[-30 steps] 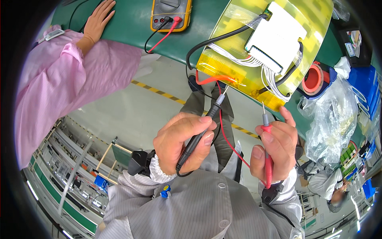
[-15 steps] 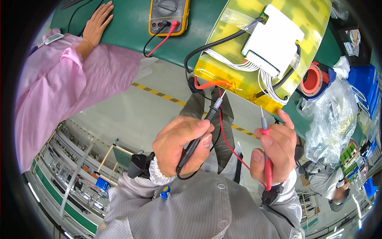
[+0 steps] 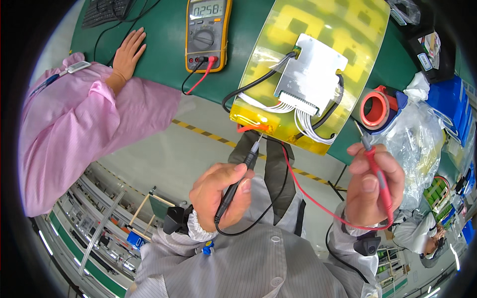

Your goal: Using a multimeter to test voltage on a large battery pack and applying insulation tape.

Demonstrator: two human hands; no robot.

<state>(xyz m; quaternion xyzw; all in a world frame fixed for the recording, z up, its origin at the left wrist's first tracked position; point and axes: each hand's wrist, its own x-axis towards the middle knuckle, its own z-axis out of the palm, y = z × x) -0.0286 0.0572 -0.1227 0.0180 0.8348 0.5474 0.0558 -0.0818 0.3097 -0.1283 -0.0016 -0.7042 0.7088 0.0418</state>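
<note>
My left hand [image 3: 221, 193] is closed round a black test probe [image 3: 231, 191], its metal tip up near the front edge of a yellow-wrapped battery pack [image 3: 263, 114]; whether the tip touches cannot be made out. My right hand [image 3: 375, 186] grips a red test probe [image 3: 378, 174], which points up and left, apart from the pack, below a tape roll. On the pack lies a silvery-white circuit module [image 3: 312, 74] with white wires [image 3: 309, 128] and black cables. Both probe leads run from an orange-and-grey multimeter [image 3: 206, 39], whose display is lit.
Beside the pack on the green table [image 3: 164, 54] sit a red-cored tape roll [image 3: 372, 109], crumpled clear plastic [image 3: 415, 154] and blue bins [image 3: 449, 107]. At left, a person in pink [image 3: 94, 129] rests a hand on the table near a keyboard [image 3: 107, 11].
My right hand has moved right, taking the red probe away from the pack's edge. The left hand stays near the pack's front edge. More of the multimeter, with its display, has come into view.
</note>
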